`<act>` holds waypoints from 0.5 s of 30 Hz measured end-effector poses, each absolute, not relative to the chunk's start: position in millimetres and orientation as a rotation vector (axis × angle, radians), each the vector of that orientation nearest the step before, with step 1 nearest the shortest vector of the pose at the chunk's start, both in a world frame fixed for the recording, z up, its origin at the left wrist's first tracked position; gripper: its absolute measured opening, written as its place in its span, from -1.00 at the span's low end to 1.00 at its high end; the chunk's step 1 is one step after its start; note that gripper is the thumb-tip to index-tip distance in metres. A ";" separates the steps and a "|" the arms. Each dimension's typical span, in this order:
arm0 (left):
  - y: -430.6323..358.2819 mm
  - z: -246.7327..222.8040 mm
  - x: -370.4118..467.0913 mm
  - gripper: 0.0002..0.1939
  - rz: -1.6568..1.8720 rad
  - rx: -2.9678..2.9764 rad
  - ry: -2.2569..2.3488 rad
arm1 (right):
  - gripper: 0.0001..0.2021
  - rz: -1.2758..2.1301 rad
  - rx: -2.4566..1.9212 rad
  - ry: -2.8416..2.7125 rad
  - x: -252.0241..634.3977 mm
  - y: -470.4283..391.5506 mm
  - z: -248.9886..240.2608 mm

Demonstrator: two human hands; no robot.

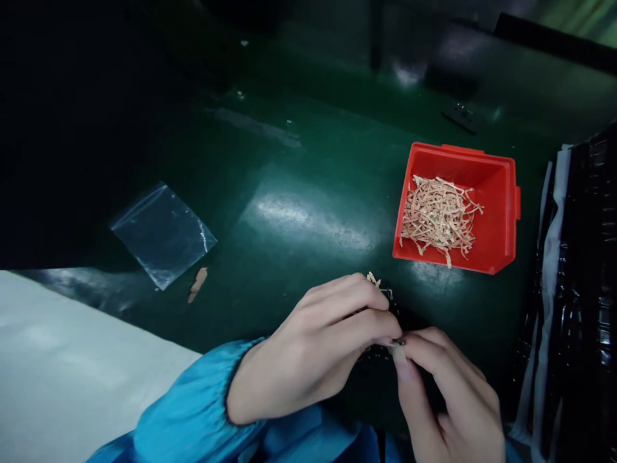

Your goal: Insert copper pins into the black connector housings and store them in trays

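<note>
My left hand and my right hand meet low in the view, right of centre. Their fingertips pinch together around a tiny dark piece, too small to name. Both hands are closed. Beyond the left fingers a few pale strips stick out, with small dark bits beside them; most of this spot is hidden by my hands. Past my hands, to the right, a red plastic bin holds a tangled heap of thin tan strips.
A clear zip bag lies flat on the green table, near a small tan scrap. Black wrapped material stands along the right edge. Farther back lies a flat dark part. A white surface fills the lower left.
</note>
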State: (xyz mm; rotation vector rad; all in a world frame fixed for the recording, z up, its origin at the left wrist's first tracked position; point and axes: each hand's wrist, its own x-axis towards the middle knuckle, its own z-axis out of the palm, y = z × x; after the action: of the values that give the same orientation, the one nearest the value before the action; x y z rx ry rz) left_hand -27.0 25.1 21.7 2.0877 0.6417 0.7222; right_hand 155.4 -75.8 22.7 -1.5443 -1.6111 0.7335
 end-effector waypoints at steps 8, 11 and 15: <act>16.5 27.4 -24.2 -0.74 0.743 1.794 0.663 | -0.74 0.809 -1.492 -1.373 148.2 -75.7 31.0; 17.6 30.8 -22.4 -0.72 0.750 1.733 0.689 | -0.76 0.886 -1.493 -1.303 145.4 -77.9 31.5; 19.7 36.1 -20.3 -0.66 0.774 1.597 0.732 | -0.78 0.946 -1.550 -1.238 143.9 -80.2 32.1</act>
State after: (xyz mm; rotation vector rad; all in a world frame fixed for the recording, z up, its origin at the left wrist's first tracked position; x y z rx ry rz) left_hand -20.3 19.7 36.1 1.5966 0.7325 0.7745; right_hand 143.9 -80.2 32.1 -1.5499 -1.2381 0.9460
